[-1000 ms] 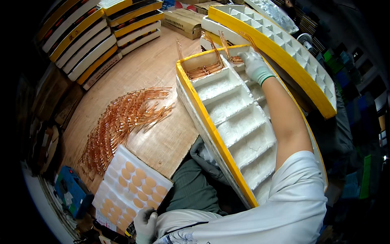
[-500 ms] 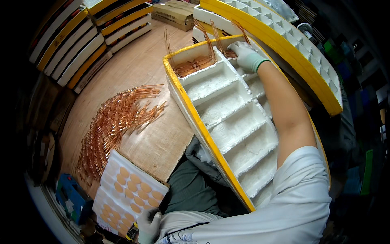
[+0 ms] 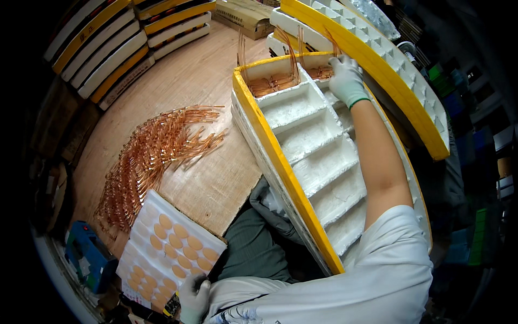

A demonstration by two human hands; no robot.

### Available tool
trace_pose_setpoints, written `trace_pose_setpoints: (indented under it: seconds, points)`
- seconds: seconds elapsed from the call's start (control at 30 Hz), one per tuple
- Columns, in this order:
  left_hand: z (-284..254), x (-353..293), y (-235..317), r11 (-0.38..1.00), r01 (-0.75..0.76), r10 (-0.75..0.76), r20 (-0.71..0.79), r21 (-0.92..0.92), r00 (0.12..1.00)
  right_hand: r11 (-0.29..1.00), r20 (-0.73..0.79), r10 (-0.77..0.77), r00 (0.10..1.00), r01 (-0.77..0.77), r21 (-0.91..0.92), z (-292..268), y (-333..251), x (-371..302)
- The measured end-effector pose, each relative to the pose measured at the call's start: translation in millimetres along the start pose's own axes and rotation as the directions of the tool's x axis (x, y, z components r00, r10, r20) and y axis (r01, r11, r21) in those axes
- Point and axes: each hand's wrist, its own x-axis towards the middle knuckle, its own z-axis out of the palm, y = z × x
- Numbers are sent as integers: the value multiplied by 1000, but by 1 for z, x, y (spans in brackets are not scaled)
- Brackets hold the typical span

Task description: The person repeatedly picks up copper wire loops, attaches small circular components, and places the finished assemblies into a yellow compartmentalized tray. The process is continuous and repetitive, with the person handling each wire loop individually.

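Observation:
My gloved right hand [image 3: 346, 80] reaches to the far end of a long white foam tray [image 3: 291, 187] with a yellow rim. Its fingers are apart over the far right compartment, beside thin bent copper tubes [image 3: 322, 72]. More copper tubes [image 3: 272, 83] lie in the far left compartment, their ends standing up above the rim. Low in the view, my gloved left hand [image 3: 194, 298] is closed at my lap, with a yellow-and-black object [image 3: 172, 305] showing at its side; its kind is hard to make out.
A big heap of copper tubes [image 3: 143, 162] lies on the wooden table [image 3: 208, 189]. Nearer is a white sheet with tan oval stickers [image 3: 183, 243]. Stacked foam trays [image 3: 102, 59] stand far left, a cardboard box [image 3: 243, 16] at the back, another divided tray [image 3: 388, 81] at right.
My right hand has lifted off the tubes in the far right compartment and shifted toward the tray's right edge. The whole view has swung slightly; my left hand stays low.

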Motion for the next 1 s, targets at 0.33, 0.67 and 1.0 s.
trace_pose_setpoints:
  seconds: [0.33,0.67,1.0]
  points:
    - [-11,-4,-7,997,33,-28,68,-76,997,976,40,37,998,-45,214,27,37,-3]
    - [-13,-5,1,998,30,-26,81,-47,996,985,-31,131,991,-127,117,15,29,2]
    - [-1,8,28,993,119,-119,130,6,984,852,-148,409,900,-319,416,32,41,48]
